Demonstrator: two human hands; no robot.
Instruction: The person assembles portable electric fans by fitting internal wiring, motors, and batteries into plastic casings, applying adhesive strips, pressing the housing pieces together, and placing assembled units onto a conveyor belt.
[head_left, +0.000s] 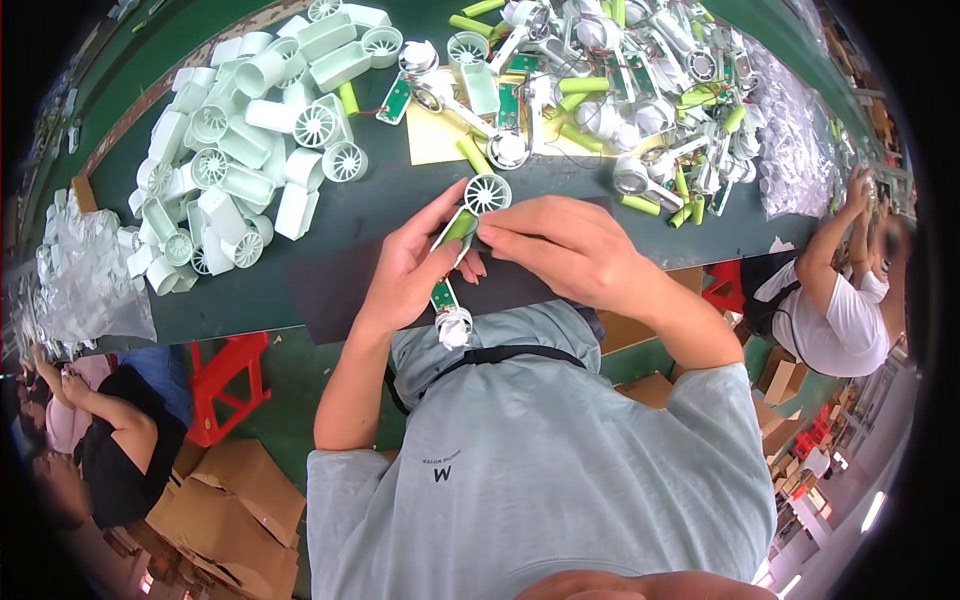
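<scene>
My left hand (404,268) is closed around a pale green handheld-fan housing (488,194), its round spoked end pointing away from me. A green cylindrical battery (461,226) lies in the open handle part, by my left thumb. Below the fingers hang a small green circuit board (443,295) and a white fan part (454,328). My right hand (580,252) comes in from the right, thumb and fingers pinched together at the housing's edge. Whatever lies between those fingertips is hidden.
A heap of pale green housings (240,150) covers the table's left. Fan assemblies with batteries and boards (640,90) pile up at right, partly on yellow paper (432,138). Clear bags (795,140) lie beyond. A black mat (335,295) is beneath my hands. Co-workers sit on both sides.
</scene>
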